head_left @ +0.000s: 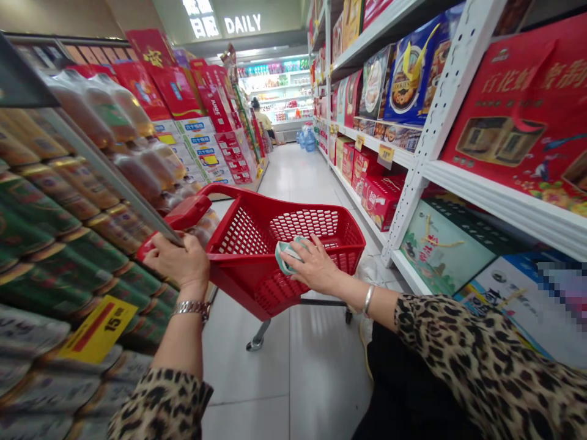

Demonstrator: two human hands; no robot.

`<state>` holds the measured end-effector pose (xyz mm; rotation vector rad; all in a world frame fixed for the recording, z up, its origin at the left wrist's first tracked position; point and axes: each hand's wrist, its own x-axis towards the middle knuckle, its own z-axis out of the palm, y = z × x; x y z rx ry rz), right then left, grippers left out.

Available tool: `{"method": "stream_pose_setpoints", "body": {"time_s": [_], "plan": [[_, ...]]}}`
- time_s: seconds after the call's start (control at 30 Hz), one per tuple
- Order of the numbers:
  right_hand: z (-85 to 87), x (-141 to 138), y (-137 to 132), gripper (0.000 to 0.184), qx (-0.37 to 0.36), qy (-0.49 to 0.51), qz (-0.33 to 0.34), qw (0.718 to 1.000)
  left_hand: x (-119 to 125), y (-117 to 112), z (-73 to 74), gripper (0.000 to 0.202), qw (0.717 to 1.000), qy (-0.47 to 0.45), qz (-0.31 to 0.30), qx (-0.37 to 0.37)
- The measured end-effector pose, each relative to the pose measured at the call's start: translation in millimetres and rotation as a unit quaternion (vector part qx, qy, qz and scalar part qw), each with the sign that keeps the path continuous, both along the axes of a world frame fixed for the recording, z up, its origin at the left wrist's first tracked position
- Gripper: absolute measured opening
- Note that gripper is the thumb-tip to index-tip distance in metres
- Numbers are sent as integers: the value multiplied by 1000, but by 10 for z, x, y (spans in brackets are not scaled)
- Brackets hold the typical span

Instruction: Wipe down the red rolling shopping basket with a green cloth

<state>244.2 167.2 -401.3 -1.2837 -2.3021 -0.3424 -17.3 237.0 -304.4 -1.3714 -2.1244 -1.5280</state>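
Two hands are working at one red cart (238,278), the left hand (181,260) grasping its handle (189,211) and the right hand (318,267) holding one green-and-white cloth (285,252), which is lying beneath that hand's fingers against the cart's side rim, partly covered by them. Far beyond the cart, one person (263,117) is showing, small, blurred and partly hidden by stacked goods (236,153).
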Motion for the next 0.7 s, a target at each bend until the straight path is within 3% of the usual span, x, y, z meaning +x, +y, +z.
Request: {"method": "stream_pose_setpoints", "body": {"time_s": [0.1, 0.23, 0.37, 0.47, 0.57, 0.7], "plan": [[-14, 113, 68, 47, -1, 23, 6, 1000, 20, -34, -3, 15, 1000, -7, 1, 7], [7, 283, 81, 49, -49, 73, 26, 996, 8, -104, -7, 15, 1000, 1, -6, 17], [53, 403, 114, 73, -92, 156, 60, 982, -23, -199, -21, 19, 1000, 5, 1, 20], [109, 435, 112, 85, -139, 186, 46, 972, -38, -268, -32, 22, 1000, 5, 12, 19], [176, 408, 24, 73, -185, 149, -2, 971, -42, -332, -34, 21, 1000, 7, 21, 20], [242, 231, -127, 56, -152, 97, -42, 983, -26, -410, -26, 19, 999, 23, 35, 12]]}}
